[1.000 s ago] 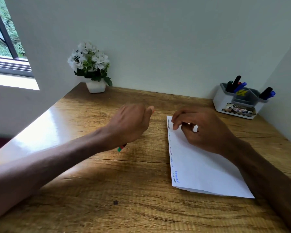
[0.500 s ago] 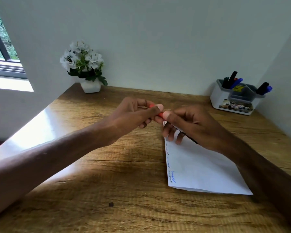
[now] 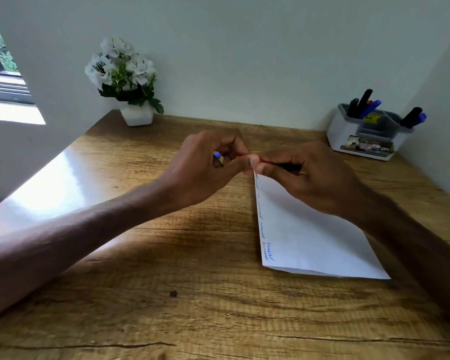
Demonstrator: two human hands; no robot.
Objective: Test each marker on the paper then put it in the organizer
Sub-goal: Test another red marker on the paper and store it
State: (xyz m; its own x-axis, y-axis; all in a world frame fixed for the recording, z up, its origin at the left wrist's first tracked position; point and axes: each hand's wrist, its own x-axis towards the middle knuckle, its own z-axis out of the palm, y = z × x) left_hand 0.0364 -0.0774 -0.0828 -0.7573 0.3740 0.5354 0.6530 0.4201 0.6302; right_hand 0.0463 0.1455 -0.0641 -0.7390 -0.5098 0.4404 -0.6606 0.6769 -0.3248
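Observation:
Both hands meet above the far left corner of the white paper point(image 3: 309, 237), which lies on the wooden desk with scribbles down its left edge. My left hand point(image 3: 208, 165) pinches the red cap end of a marker point(image 3: 244, 157) between thumb and fingers, and a blue-tipped marker point(image 3: 217, 155) shows inside its curled fingers. My right hand point(image 3: 304, 175) grips the same marker's dark barrel point(image 3: 289, 166). Most of the marker is hidden by the fingers. The white and grey organizer point(image 3: 348, 136) stands at the far right corner with several black, blue and red markers upright in it.
A white pot of white flowers point(image 3: 130, 81) stands at the desk's far left corner by the wall. The wall runs along the far edge and the right side. A window is at the far left. The desk's left edge drops off near my left forearm.
My left hand rose from the desk with markers and met my right hand. Both hands now pinch one red-capped marker end to end, slightly closer to the paper's corner than before.

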